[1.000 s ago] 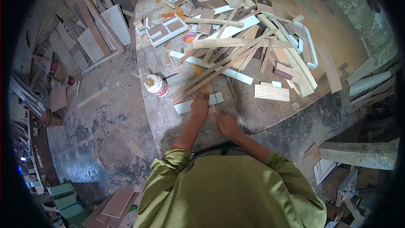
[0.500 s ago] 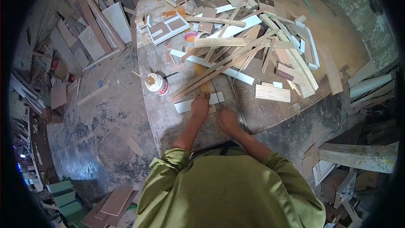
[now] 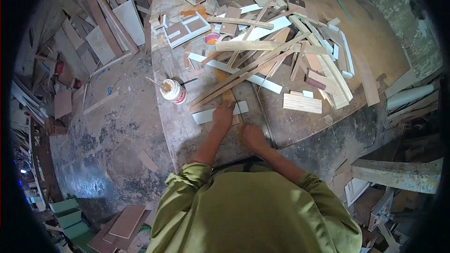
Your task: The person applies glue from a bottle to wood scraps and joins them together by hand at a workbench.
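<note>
My left hand (image 3: 222, 115) is closed and pressed down on a short white strip (image 3: 203, 116), which lies crosswise on the worktable (image 3: 300, 129). Its fingertips grip near the strip's middle, beside a brown board (image 3: 228, 96) running away beneath. Just right of it, my right hand (image 3: 253, 137) forms a fist close over the tabletop. A thin, dark, blade-like tool (image 3: 239, 110) reaches from that fist across the strip's right part; its handle is hidden in my fingers. Two long wooden battens (image 3: 220, 90) end just beyond my left hand.
A white pot (image 3: 174, 92) with a brush stands left of the battens. Beyond lies a heap of wooden strips (image 3: 267, 47), with a small white frame (image 3: 187, 31) to its left. A pale wood block (image 3: 302, 103) sits at right. Boards (image 3: 126, 23) lean at the far left.
My right hand has drawn slightly toward me and left, with the thin tool shifting along. My left hand keeps its place on the white strip.
</note>
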`<state>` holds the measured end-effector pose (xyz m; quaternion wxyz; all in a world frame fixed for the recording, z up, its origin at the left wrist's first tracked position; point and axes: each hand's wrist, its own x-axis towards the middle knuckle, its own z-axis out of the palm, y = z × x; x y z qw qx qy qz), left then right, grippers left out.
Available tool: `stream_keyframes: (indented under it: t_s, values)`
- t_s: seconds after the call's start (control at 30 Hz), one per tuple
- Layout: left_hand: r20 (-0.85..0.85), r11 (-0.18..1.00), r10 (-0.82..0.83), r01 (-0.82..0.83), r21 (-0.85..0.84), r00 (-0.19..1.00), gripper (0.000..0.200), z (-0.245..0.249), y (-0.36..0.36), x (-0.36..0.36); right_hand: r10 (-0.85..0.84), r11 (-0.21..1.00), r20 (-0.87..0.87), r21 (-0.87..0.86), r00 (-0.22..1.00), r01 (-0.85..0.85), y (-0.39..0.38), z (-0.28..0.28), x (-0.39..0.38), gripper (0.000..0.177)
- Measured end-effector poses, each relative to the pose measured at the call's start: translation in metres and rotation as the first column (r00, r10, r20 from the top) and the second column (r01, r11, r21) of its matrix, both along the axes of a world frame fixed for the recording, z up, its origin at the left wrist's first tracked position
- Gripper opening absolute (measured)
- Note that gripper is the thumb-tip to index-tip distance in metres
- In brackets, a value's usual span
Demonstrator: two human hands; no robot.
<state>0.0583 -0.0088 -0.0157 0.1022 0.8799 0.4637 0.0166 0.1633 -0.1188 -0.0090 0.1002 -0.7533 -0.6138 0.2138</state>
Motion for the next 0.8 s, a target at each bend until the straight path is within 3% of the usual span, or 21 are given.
stream_keyframes:
  t_s: [0.07,0.17,0.3,0.5,0.6,0.8]
  values:
    - [-0.026,1.000,-0.006,0.006,-0.002,1.000,0.055,0.000,0.000,0.000,0.021,0.995,-0.023,0.100,1.000,-0.019,0.003,-0.008,0.001,0.020]
    - [-0.022,1.000,-0.011,0.011,-0.010,1.000,0.055,0.001,0.003,0.001,0.020,0.993,-0.028,0.118,0.999,-0.017,0.012,-0.031,0.005,0.020]
    - [0.032,1.000,-0.018,0.019,-0.022,0.999,0.055,0.004,0.004,0.002,-0.039,0.997,0.038,0.061,0.999,0.037,0.000,-0.015,0.007,0.021]
    - [-0.058,0.997,0.035,-0.039,-0.071,0.998,0.047,0.009,-0.001,0.005,-0.100,0.995,0.061,0.037,0.993,0.098,-0.017,-0.012,0.006,0.020]
    - [-0.013,0.999,-0.015,0.015,0.050,1.000,0.048,0.012,0.001,0.001,-0.062,0.997,0.035,0.056,0.997,0.060,-0.017,-0.012,0.007,0.018]
    - [0.188,0.974,0.133,-0.093,-0.208,0.973,0.050,0.005,0.007,-0.001,-0.037,0.996,0.069,0.087,0.997,0.031,-0.022,0.012,0.002,0.019]
